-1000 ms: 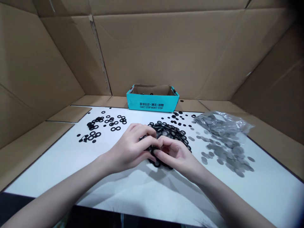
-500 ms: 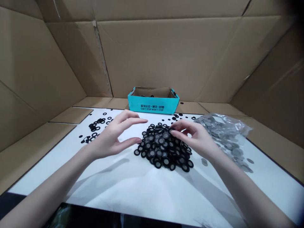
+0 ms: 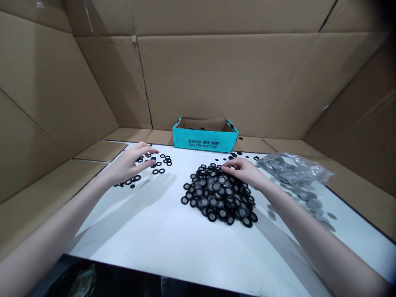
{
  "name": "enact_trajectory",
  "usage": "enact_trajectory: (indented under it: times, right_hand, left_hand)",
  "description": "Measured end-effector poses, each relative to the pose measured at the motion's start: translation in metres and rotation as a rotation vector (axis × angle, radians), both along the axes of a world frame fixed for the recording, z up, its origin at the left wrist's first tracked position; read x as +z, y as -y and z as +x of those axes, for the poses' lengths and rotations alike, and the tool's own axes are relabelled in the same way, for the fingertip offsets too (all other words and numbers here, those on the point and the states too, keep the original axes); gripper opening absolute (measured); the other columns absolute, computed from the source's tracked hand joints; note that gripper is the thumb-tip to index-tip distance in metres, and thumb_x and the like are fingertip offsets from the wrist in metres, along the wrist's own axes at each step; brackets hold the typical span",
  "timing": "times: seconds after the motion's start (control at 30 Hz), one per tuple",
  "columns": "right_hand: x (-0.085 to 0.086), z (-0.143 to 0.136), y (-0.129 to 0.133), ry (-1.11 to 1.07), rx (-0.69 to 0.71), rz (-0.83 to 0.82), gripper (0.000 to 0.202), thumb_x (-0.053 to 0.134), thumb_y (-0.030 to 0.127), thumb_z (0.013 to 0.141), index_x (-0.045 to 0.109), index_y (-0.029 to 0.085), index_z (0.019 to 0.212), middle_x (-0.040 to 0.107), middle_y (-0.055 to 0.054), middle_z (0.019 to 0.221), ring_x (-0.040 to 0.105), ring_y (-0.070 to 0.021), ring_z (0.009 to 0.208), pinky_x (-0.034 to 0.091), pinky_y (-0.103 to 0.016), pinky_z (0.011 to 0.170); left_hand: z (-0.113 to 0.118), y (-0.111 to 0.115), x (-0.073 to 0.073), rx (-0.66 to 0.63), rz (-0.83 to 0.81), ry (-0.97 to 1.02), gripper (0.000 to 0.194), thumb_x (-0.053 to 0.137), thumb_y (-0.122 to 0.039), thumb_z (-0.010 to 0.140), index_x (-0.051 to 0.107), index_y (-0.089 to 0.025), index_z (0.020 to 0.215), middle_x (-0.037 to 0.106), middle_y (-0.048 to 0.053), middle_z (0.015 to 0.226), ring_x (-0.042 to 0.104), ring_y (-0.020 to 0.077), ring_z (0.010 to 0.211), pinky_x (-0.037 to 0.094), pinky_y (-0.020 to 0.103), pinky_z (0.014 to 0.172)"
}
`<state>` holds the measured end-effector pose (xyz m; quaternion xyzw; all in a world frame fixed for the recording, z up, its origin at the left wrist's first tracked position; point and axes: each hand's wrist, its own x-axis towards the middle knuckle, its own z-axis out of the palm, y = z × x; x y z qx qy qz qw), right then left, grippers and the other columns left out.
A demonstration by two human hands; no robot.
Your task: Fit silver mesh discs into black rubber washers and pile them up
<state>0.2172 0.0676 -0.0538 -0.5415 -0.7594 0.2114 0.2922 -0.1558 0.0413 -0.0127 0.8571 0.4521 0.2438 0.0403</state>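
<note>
My left hand (image 3: 127,166) hovers over the loose black rings (image 3: 162,170) at the left of the table. Its thumb and fingers are apart, with nothing visible between them. My right hand (image 3: 243,170) is at the upper edge of a heap of black-rimmed discs with grey centres (image 3: 218,201). Thumb and forefinger are pinched together there; what sits between the tips is too small and dark to make out. The heap lies on the white tabletop (image 3: 148,239), to the right of the rings.
A turquoise box (image 3: 204,140) with some black rings inside stands at the back. On the right, a clear plastic bag (image 3: 293,168) of grey discs spills loose discs (image 3: 314,204) onto the table. Cardboard walls (image 3: 222,74) enclose the back and sides. Small black pieces (image 3: 236,154) lie near the box.
My left hand has moved away from the heap, leftward to the scattered rings. My right hand stays at the heap, its fingers still pinched. The view has shifted slightly.
</note>
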Motion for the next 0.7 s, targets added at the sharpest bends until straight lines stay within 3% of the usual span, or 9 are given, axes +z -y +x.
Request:
enact_trajectory:
  times: [0.17, 0.33, 0.47, 0.53, 0.7]
  right_hand:
    - [-0.001, 0.011, 0.007, -0.046, -0.083, 0.058, 0.038, 0.053, 0.049, 0.082, 0.075, 0.019, 0.079, 0.076, -0.008, 0.084, 0.062, -0.0211, 0.071, 0.045, -0.03, 0.063]
    - [-0.003, 0.042, 0.023, -0.083, -0.2, 0.093, 0.05, 0.038, 0.056, 0.09, 0.064, 0.019, 0.067, 0.067, -0.006, 0.061, 0.062, -0.0187, 0.06, 0.045, -0.028, 0.055]
    - [-0.011, 0.074, 0.036, -0.051, -0.243, 0.114, 0.03, 0.039, 0.035, 0.087, 0.062, 0.019, 0.098, 0.07, -0.005, 0.068, 0.065, -0.0187, 0.064, 0.048, -0.028, 0.057]
    - [-0.018, 0.09, 0.042, 0.0, -0.264, 0.131, 0.034, 0.042, 0.026, 0.079, 0.062, 0.019, 0.106, 0.074, -0.007, 0.08, 0.067, -0.0209, 0.074, 0.05, -0.031, 0.063]
    - [-0.038, 0.121, 0.06, 0.189, -0.342, 0.17, 0.022, 0.051, 0.029, 0.073, 0.069, 0.021, 0.081, 0.075, -0.011, 0.089, 0.065, -0.0299, 0.085, 0.049, -0.041, 0.074]
  left_hand:
    - [-0.025, -0.023, -0.022, 0.27, -0.106, -0.246, 0.042, 0.04, -0.046, 0.09, 0.066, -0.018, 0.108, 0.066, 0.008, 0.108, 0.065, 0.0216, 0.093, 0.049, 0.028, 0.083]
    - [-0.036, -0.045, -0.045, 0.426, -0.108, -0.376, 0.045, 0.038, -0.042, 0.089, 0.068, -0.017, 0.11, 0.066, 0.013, 0.112, 0.065, 0.0298, 0.094, 0.048, 0.034, 0.077]
    - [-0.032, -0.061, -0.053, 0.449, -0.086, -0.453, 0.045, 0.036, -0.038, 0.09, 0.069, -0.019, 0.115, 0.065, 0.014, 0.113, 0.063, 0.0316, 0.103, 0.047, 0.035, 0.082]
    - [-0.026, -0.066, -0.055, 0.435, -0.082, -0.478, 0.043, 0.039, -0.037, 0.089, 0.07, -0.021, 0.113, 0.066, 0.013, 0.111, 0.063, 0.0313, 0.104, 0.046, 0.035, 0.082]
    - [-0.016, -0.07, -0.058, 0.425, -0.061, -0.476, 0.037, 0.044, -0.035, 0.084, 0.073, -0.019, 0.101, 0.067, 0.013, 0.103, 0.063, 0.0323, 0.101, 0.045, 0.035, 0.079]
